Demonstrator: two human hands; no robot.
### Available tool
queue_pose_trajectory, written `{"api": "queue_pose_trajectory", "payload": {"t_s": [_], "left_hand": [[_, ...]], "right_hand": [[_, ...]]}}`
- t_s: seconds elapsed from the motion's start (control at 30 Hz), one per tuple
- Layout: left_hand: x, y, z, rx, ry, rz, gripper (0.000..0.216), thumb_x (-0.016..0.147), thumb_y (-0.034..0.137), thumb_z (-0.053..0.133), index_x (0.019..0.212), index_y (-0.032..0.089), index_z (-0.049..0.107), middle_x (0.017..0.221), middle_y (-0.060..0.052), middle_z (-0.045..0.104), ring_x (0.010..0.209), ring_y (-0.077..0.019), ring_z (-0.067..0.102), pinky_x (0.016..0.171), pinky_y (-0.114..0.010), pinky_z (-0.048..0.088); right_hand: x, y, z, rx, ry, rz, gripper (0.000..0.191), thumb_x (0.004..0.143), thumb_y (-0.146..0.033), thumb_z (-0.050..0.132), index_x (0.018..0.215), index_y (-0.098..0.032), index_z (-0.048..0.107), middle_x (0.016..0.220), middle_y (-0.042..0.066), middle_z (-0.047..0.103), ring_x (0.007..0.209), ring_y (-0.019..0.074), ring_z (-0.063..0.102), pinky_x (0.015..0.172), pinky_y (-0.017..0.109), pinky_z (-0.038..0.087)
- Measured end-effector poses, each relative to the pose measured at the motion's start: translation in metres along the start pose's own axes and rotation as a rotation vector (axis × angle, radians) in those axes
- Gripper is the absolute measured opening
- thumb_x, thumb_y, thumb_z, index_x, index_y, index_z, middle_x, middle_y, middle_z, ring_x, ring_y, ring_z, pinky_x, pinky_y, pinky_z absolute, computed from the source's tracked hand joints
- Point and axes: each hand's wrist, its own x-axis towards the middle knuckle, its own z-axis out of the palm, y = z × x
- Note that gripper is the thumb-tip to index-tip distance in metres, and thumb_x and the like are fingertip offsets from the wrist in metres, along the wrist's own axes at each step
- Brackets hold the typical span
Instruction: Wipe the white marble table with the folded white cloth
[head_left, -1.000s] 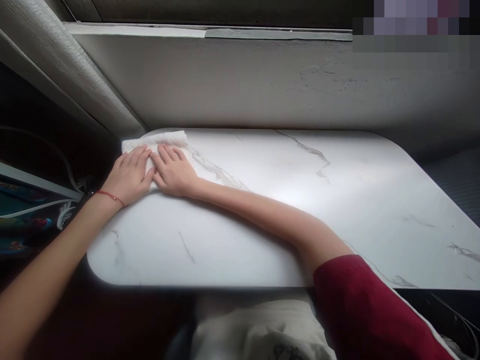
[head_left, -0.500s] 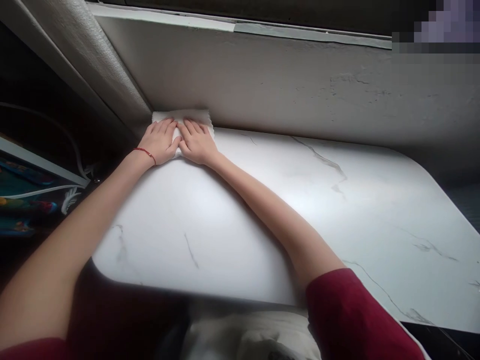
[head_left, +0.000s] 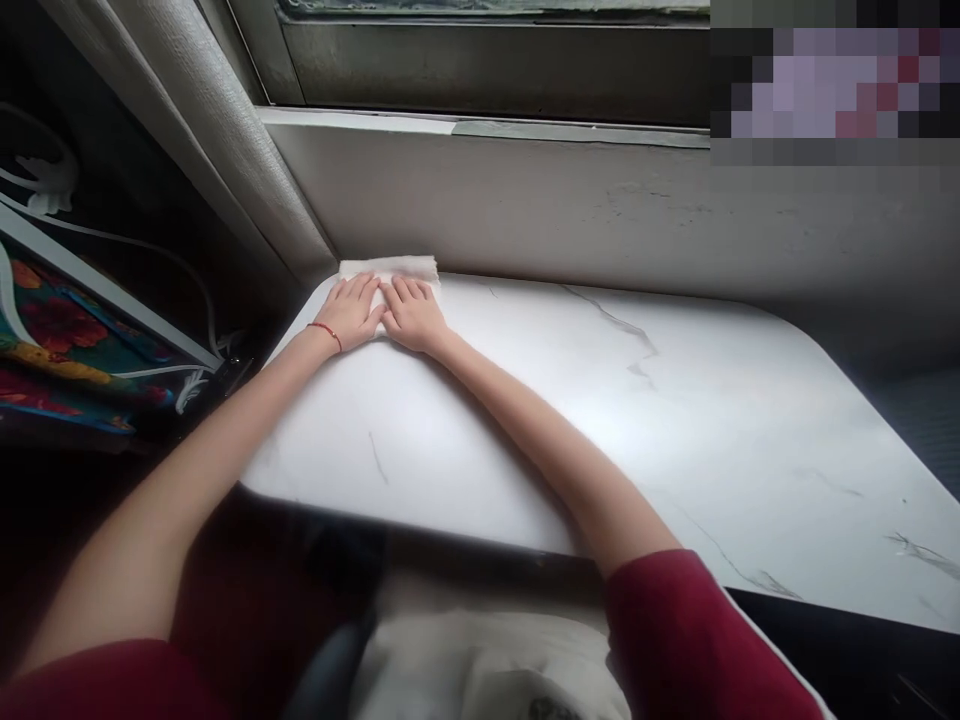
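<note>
A folded white cloth (head_left: 390,268) lies at the far left corner of a white marble-patterned table (head_left: 570,400), against the wall. My left hand (head_left: 351,311) and my right hand (head_left: 412,313) press flat on the cloth side by side, fingers stretched out and pointing toward the wall. A thin red string is tied round my left wrist. Both arms reach far forward, and red sleeves show at the bottom of the view.
A grey wall (head_left: 600,210) with a window sill (head_left: 480,125) runs along the table's far edge. A grey curtain (head_left: 217,130) hangs at the left. A colourful bag (head_left: 67,350) with white cords sits left of the table. A pale cushion (head_left: 487,660) lies below the near edge.
Both hands have pushed the cloth away from me along the table's left side until it meets the wall. The camera has tilted up, bringing the window frame into view.
</note>
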Motion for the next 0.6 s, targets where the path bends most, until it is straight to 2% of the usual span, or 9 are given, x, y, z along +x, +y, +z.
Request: {"api": "queue_pose_trajectory", "payload": {"t_s": [0.17,0.27,0.37,0.5,0.6], "left_hand": [[-0.056,0.077,-0.011,0.085,-0.007,0.019,0.065,0.097,0.033,0.029,0.152,-0.001,0.039,0.162,-0.022,0.036,0.152,-0.0313,0.031,0.125,-0.049,0.022],[-0.093,0.132,-0.016,0.109,-0.026,0.094,0.068,0.096,0.036,0.031,0.152,-0.002,0.040,0.161,-0.024,0.035,0.152,-0.0349,0.031,0.125,-0.051,0.023],[-0.124,0.183,-0.018,0.065,-0.034,0.201,0.070,0.095,0.038,0.035,0.152,-0.002,0.041,0.161,-0.024,0.035,0.152,-0.0375,0.029,0.124,-0.054,0.026],[-0.147,0.233,-0.018,-0.011,-0.044,0.294,0.070,0.095,0.038,0.035,0.152,-0.003,0.042,0.159,-0.025,0.036,0.152,-0.0398,0.029,0.125,-0.055,0.028],[-0.147,0.256,-0.017,-0.038,-0.059,0.367,0.070,0.095,0.038,0.036,0.150,-0.004,0.043,0.159,-0.025,0.037,0.151,-0.0402,0.029,0.125,-0.054,0.028]], "right_hand": [[-0.088,0.004,-0.034,0.008,0.017,-0.065,0.056,0.101,-0.028,0.036,0.149,-0.002,0.046,0.156,0.024,0.043,0.146,0.0335,0.039,0.121,0.051,0.027],[-0.156,0.010,-0.063,0.008,0.005,-0.125,0.058,0.100,-0.031,0.036,0.150,-0.003,0.046,0.155,0.023,0.045,0.145,0.0339,0.040,0.121,0.052,0.031],[-0.223,0.013,-0.091,0.002,-0.006,-0.085,0.061,0.100,-0.032,0.033,0.155,-0.005,0.040,0.159,0.022,0.041,0.149,0.0345,0.036,0.122,0.056,0.032],[-0.287,0.015,-0.120,-0.003,-0.044,-0.023,0.067,0.099,-0.033,0.035,0.162,-0.014,0.026,0.162,0.016,0.037,0.154,0.0314,0.030,0.123,0.057,0.034],[-0.311,0.020,-0.132,-0.019,-0.048,0.012,0.069,0.099,-0.033,0.034,0.163,-0.014,0.022,0.163,0.017,0.034,0.154,0.0310,0.028,0.122,0.058,0.036]]}}
